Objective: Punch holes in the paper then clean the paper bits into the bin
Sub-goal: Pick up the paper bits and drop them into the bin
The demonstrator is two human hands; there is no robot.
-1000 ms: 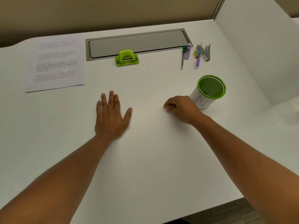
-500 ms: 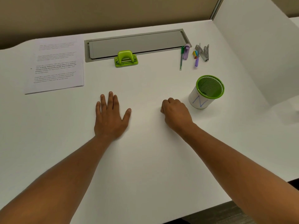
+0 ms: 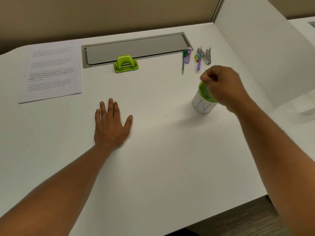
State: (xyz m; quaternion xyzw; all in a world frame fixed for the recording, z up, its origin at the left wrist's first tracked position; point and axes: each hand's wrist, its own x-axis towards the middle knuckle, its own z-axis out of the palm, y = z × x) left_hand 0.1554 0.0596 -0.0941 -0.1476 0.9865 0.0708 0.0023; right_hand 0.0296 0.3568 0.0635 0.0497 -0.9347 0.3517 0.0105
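1. Paper (image 3: 51, 73) lies flat at the far left of your white desk (image 3: 170, 167), a printed stack with blurred lines of text, its edges squared; you cannot make out any punched holes from this view.
2. Your green hole punch (image 3: 126, 64) stands upright at the far middle, against the front edge of the grey recessed tray (image 3: 136, 47), well apart from both hands.
3. Your bin (image 3: 203, 101) is a small white cup with a green mesh lining and rim and a blue scribble on its side; it stands at the right, near a green pen (image 3: 183, 62), a purple pen (image 3: 199, 63) and some small stationery.
4. Your left hand (image 3: 111, 126) rests palm down on the bare desk, fingers spread flat, holding nothing.
5. Your right hand (image 3: 221, 86) hovers over the bin's mouth and hides its far rim, blurred by motion. Its fingertips (image 3: 203, 77) are drawn together in a pinch above the rim; whether a paper bit sits between them is too small to tell.
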